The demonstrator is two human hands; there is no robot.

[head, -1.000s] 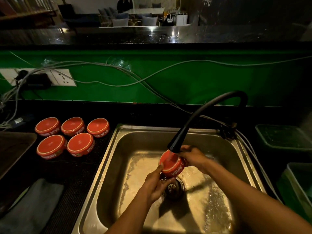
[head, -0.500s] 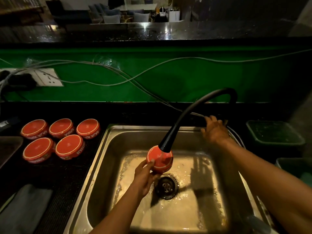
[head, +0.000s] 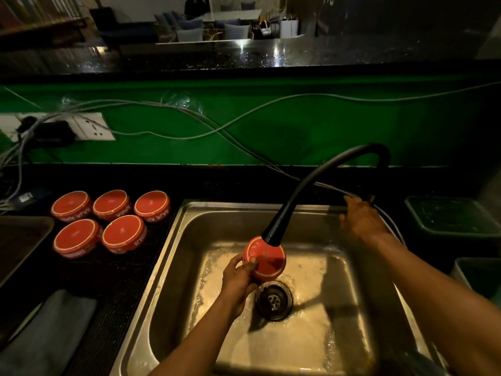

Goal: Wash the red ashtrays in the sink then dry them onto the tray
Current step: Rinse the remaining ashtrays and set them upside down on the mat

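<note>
I am holding a red ashtray (head: 265, 263) in my left hand (head: 238, 278), fingers curled round its left edge with the thumb on top, keeping it just under the black faucet head (head: 272, 234) and above the drain (head: 273, 301) of the steel sink (head: 173, 267). It is tilting its underside up towards me. The sink floor is wet and shining around the drain.

My right hand (head: 360, 221) is reaching to the back right corner of the sink, by the faucet base, fingers loosely spread and gripping nothing that I can make out (it is blurred, so I cannot tell exactly what it is touching).

A second ago both hands were on the ashtray under the spout; half a second ago the right one had already left it and was out at that back corner, where it is still sitting now, a little lower. The left hand is still carrying the ashtray alone, in much the same spot.

Five more ashtrays (head: 123, 233) are sitting upside down on the dark counter (head: 119, 280) left of the sink, three behind and two in front, with a tray (head: 21, 240) at the far left edge and a grey cloth (head: 51, 329) nearer me.
</note>
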